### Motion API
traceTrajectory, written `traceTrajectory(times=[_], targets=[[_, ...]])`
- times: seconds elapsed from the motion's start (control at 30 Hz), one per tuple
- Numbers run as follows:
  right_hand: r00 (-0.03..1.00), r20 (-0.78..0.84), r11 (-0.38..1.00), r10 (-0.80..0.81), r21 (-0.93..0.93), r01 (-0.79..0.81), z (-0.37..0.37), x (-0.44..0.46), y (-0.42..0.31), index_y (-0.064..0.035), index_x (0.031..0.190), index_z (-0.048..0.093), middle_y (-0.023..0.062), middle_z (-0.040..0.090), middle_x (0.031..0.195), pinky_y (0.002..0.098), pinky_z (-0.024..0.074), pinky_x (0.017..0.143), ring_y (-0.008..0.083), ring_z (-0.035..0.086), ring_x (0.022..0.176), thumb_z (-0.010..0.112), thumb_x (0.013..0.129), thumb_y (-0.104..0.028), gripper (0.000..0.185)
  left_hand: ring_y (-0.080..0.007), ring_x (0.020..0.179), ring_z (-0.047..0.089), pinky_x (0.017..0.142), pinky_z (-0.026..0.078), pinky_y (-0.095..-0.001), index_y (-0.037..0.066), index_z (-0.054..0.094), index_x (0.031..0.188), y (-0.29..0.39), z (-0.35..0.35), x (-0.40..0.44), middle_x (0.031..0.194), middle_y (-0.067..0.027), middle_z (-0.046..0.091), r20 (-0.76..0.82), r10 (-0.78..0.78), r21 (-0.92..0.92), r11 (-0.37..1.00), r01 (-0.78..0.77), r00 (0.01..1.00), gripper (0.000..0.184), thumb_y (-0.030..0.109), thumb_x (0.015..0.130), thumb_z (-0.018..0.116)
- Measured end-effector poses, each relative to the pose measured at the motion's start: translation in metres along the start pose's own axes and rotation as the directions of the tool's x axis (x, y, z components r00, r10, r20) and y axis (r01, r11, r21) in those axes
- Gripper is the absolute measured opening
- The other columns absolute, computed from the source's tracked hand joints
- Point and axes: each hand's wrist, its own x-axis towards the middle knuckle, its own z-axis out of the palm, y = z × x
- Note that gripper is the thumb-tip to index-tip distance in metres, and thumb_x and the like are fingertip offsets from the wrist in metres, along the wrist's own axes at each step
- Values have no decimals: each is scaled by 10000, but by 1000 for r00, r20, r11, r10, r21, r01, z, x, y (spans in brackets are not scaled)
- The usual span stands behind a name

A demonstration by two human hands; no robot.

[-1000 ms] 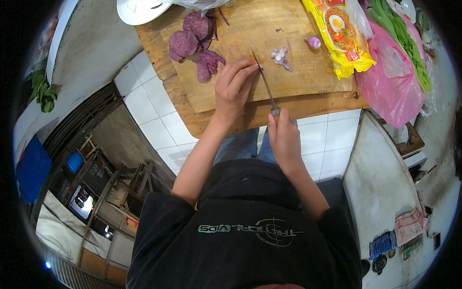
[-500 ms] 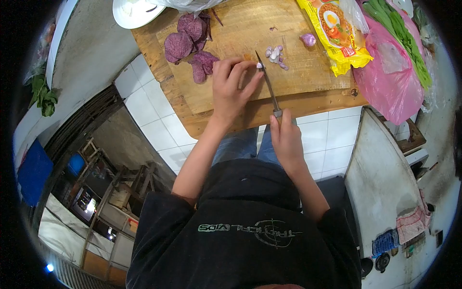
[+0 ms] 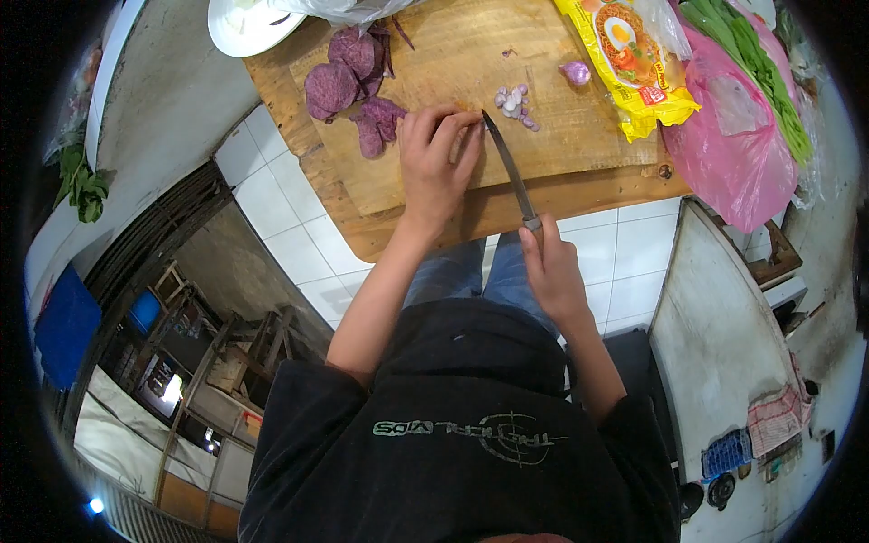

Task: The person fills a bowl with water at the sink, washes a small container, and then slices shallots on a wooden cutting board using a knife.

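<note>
My left hand [image 3: 436,161] rests on the wooden cutting board [image 3: 453,54], fingers curled and pressed together at the tips. Whatever those fingers hold is hidden. My right hand [image 3: 555,279] grips the handle of a knife [image 3: 512,172], its narrow blade slanting up and left so the tip is beside my left fingertips. Just right of the blade lies a small heap of peeled shallot pieces [image 3: 512,105], white and pale purple. Farther right sits a purple shallot [image 3: 575,73]. Dark purple, rough-surfaced pieces [image 3: 331,89] lie left of my left hand.
At the right is a yellow noodle packet [image 3: 629,59], alongside a pink plastic bag [image 3: 724,136] with long green leafy stalks [image 3: 756,77] on it. A white plate [image 3: 249,27] stands at the back left, near a clear plastic bag [image 3: 330,7]. The wooden table edge [image 3: 525,201] faces my body.
My right hand has drawn the knife down and slightly right, away from the left fingertips. The small pale piece seen at those fingertips is no longer visible. My left hand has barely moved.
</note>
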Motion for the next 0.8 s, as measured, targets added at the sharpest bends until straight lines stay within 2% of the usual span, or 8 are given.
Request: traceTrajectory(times=[0.13, 0.2, 0.3, 0.6, 0.8], targets=[[994, -96, 998, -45, -39, 41, 6, 4, 1, -17, 1055, 449, 250, 599, 710, 535, 434, 574, 497, 612, 725, 524, 1025, -252, 248, -275, 904, 581, 791, 460, -366, 56, 699, 948, -1, -2, 0, 958, -98, 627, 7, -12, -13, 1000, 12, 1000, 180, 55, 782, 767], [991, -121, 997, -50, -69, 42, 7, 5, 0, -23, 1057, 448, 250, 606, 720, 539, 441, 578, 500, 614, 733, 529, 1023, -253, 246, -267, 904, 584, 786, 466, -359, 51, 698, 939, -1, 0, -1, 958, -97, 628, -26, -67, -54, 996, 65, 997, 167, 54, 787, 768], [990, -134, 998, -40, -58, 33, 9, 4, -4, -28, 1057, 447, 258, 625, 750, 543, 460, 589, 499, 622, 751, 536, 1017, -250, 242, -260, 899, 587, 779, 472, -352, 43, 696, 924, -1, -3, 0, 954, -96, 630, -34, -94, -73, 993, 91, 995, 152, 53, 792, 771], [978, -141, 977, -155, -172, 130, 15, 9, -6, -19, 1053, 465, 276, 642, 764, 553, 474, 591, 496, 628, 748, 547, 1008, -249, 248, -255, 899, 594, 781, 473, -343, 38, 710, 931, -6, -6, 0, 961, -91, 637, -23, -78, -81, 994, 76, 997, 162, 57, 786, 779], [983, -131, 976, -130, -192, 103, 18, 10, -8, -6, 1043, 463, 278, 641, 754, 556, 467, 580, 494, 626, 732, 548, 1006, -241, 253, -255, 906, 595, 786, 471, -346, 37, 711, 934, -7, -8, -1, 963, -91, 640, -21, -93, -99, 991, 90, 995, 159, 50, 789, 773]])
